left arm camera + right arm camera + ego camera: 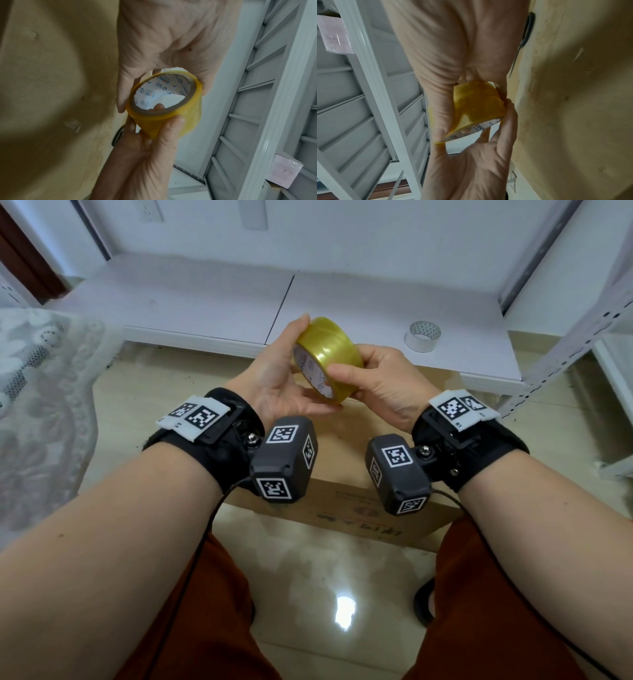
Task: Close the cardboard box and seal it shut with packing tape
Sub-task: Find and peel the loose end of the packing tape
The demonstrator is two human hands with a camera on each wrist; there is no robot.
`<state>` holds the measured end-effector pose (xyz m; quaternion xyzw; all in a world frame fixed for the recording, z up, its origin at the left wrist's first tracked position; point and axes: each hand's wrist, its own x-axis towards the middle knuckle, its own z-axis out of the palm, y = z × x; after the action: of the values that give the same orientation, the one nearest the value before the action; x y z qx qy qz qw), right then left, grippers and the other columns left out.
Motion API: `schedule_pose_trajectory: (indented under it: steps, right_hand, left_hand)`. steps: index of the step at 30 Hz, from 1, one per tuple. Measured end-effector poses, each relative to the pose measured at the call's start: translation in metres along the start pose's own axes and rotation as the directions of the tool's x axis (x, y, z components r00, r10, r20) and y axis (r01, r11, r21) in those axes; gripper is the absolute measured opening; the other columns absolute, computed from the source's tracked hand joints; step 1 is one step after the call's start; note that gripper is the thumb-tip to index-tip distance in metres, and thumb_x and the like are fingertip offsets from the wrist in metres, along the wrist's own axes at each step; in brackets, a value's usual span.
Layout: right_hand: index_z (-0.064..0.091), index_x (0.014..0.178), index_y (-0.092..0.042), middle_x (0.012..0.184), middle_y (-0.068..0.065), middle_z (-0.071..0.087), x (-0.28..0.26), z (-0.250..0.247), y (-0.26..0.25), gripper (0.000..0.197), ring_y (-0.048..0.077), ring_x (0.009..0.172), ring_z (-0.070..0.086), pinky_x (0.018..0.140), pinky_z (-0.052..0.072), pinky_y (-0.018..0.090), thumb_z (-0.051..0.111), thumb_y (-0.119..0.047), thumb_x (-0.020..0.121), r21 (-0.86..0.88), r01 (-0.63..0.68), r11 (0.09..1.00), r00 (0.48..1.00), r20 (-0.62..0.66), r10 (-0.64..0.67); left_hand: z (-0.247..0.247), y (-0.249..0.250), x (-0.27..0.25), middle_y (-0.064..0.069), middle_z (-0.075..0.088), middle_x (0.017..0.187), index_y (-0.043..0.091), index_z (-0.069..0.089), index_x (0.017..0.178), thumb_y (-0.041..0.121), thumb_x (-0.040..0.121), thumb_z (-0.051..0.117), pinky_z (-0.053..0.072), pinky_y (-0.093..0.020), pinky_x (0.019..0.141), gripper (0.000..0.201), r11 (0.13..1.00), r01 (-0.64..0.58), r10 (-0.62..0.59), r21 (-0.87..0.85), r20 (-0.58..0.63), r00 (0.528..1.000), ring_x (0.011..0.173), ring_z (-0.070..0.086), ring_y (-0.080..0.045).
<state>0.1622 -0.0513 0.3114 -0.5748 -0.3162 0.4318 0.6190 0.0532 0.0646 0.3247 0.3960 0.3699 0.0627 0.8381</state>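
Both hands hold a roll of yellow packing tape (327, 350) above the cardboard box (342, 505), which stands on the floor between my knees. My left hand (277, 374) grips the roll from the left, fingers over its top and thumb beneath. From the right, my right hand (380, 378) grips it with the thumb pressed on the outer wrap. The left wrist view looks into the roll's printed core (164, 102), with the brown box top (51, 81) flat below. In the right wrist view the roll (477, 105) sits between both hands over the box (573, 108).
Scissors (528, 29) lie on the box top, also seen as a dark handle (118, 135). A white tape roll (423, 336) stands on the low white platform (205, 302) behind the box. A metal rack (582, 320) is at right, lace cloth (41, 371) at left.
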Motion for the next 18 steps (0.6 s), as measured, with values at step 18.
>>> schedule_pose_trajectory:
  steps: [18]
  right_hand:
    - [0.049, 0.123, -0.008, 0.112, 0.015, 0.058, 0.006, -0.002, -0.002, 0.051, 0.027, 0.104, 0.056, 0.094, 0.042, 0.035, 0.062, -0.001, 0.074, 0.093, -0.065, 0.994, 0.981, 0.187, 0.047]
  left_hand:
    - [0.010, 0.000, -0.004, -0.027, 0.057, 0.122, 0.010, 0.045, 0.135, 0.055, 0.085, 0.062, 0.051, -0.061, 0.087, 0.070, 0.990, -0.107, 0.103, -0.088, -0.050, 0.993, 0.104, 0.062, -0.044]
